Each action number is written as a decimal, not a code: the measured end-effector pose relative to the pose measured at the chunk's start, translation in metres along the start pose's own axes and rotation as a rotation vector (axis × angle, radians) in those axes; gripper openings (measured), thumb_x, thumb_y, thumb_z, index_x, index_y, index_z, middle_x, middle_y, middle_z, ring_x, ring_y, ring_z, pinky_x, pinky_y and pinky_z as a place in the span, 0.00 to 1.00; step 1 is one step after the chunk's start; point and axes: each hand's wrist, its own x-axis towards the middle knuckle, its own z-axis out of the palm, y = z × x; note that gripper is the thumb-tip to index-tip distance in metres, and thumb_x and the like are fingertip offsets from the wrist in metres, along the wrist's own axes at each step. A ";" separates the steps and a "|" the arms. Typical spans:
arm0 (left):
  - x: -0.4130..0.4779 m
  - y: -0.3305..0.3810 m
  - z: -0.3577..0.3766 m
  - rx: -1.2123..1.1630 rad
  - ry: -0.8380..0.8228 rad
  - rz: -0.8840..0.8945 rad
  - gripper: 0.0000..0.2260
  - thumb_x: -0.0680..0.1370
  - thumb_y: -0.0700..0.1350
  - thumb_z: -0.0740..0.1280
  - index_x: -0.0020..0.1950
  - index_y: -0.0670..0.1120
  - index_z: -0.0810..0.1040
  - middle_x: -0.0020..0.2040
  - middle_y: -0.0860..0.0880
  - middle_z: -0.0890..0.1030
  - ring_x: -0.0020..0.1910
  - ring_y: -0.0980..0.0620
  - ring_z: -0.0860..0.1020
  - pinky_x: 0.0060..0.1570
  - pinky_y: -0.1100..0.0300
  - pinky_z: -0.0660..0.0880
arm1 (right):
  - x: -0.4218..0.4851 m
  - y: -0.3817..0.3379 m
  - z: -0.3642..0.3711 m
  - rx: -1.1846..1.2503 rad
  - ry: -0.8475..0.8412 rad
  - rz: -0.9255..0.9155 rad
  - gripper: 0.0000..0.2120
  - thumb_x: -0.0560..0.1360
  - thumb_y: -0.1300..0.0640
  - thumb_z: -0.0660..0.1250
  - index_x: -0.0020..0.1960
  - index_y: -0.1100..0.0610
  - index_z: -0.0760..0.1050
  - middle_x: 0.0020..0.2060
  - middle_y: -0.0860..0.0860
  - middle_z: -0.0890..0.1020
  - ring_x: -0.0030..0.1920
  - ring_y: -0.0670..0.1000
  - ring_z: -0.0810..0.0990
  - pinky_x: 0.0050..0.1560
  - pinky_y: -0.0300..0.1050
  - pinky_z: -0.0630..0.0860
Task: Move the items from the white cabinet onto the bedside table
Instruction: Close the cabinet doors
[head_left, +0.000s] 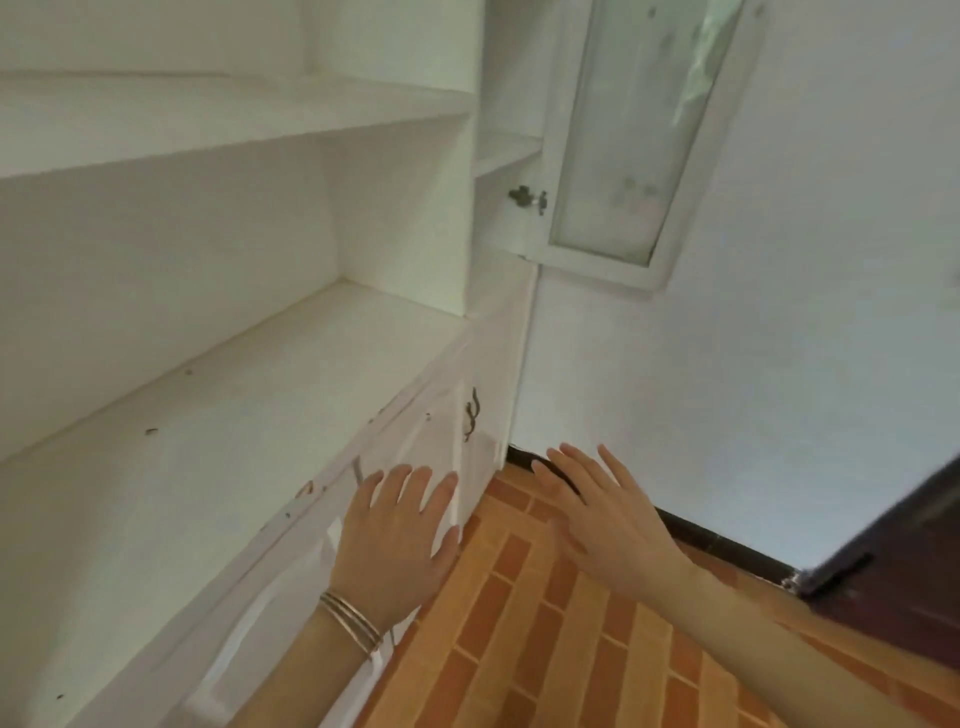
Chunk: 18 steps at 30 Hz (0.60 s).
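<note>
Both hands are spread and hold nothing. The cabinet (234, 405) stands to their left. The left hand (395, 535) is nearer, by its low door (415, 436); the right hand (608, 519) is farther off.

White cabinet (260, 389) cut off left, top; dark brown object (909, 571) cut off right, kind unclear; glass pane (623, 130) cloudy.

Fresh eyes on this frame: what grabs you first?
Two open hands sit low in the centre: the left hand, with thin bangles at its wrist, spread before the lower door of the white cabinet, the right hand over the orange brick-pattern floor. Broad shelves fill the left side, and a glass-paned door hangs open at upper right.
</note>
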 end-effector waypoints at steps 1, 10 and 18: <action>0.008 0.010 0.005 -0.016 0.004 0.032 0.21 0.74 0.54 0.56 0.58 0.45 0.81 0.52 0.43 0.81 0.52 0.42 0.80 0.52 0.44 0.76 | -0.009 0.008 0.000 0.007 -0.002 0.031 0.28 0.72 0.50 0.67 0.69 0.56 0.66 0.65 0.56 0.74 0.67 0.56 0.70 0.66 0.61 0.66; 0.075 0.110 0.034 -0.100 0.052 0.220 0.19 0.74 0.53 0.57 0.56 0.46 0.81 0.48 0.47 0.82 0.47 0.48 0.80 0.49 0.49 0.76 | -0.072 0.092 0.022 0.003 -0.030 0.174 0.31 0.69 0.49 0.70 0.69 0.55 0.67 0.64 0.54 0.75 0.66 0.55 0.71 0.66 0.60 0.66; 0.160 0.192 0.049 -0.051 0.105 0.207 0.18 0.74 0.53 0.57 0.53 0.47 0.82 0.47 0.48 0.82 0.48 0.47 0.80 0.50 0.49 0.77 | -0.078 0.207 0.037 0.041 0.092 0.145 0.23 0.73 0.47 0.58 0.66 0.53 0.70 0.61 0.51 0.78 0.63 0.52 0.74 0.66 0.55 0.67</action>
